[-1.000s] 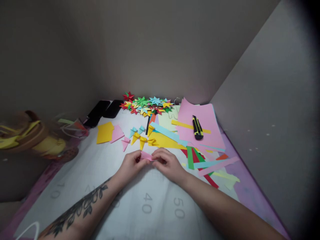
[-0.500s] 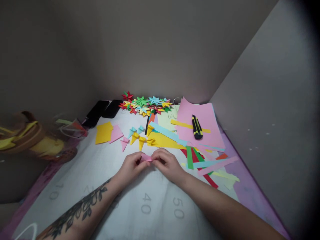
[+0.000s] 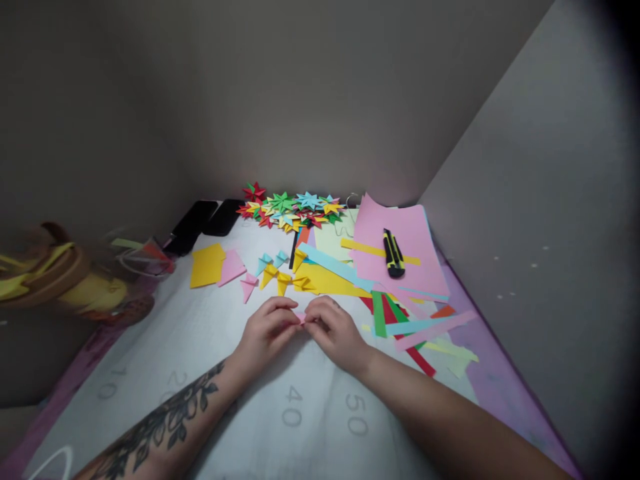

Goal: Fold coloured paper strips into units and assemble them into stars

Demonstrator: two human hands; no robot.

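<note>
A small folded piece of pink paper is pinched between my two hands, mostly hidden by the fingers. My left hand closes on its left side with thumb and fingertips. On the other side, my right hand grips it the same way, and the fingertips of both hands nearly meet. Just beyond them lie several small folded paper pieces: yellow ones, blue ones and a pink one.
Folded paper stars are heaped at the back. A utility knife rests on pink sheets, with loose paper strips nearer. Yellow squares, dark flat objects and a blurred pot-like object are at left.
My left hand has shifted its fingers to the right over the pink paper, so less of it shows. My right hand has stayed almost in place.
</note>
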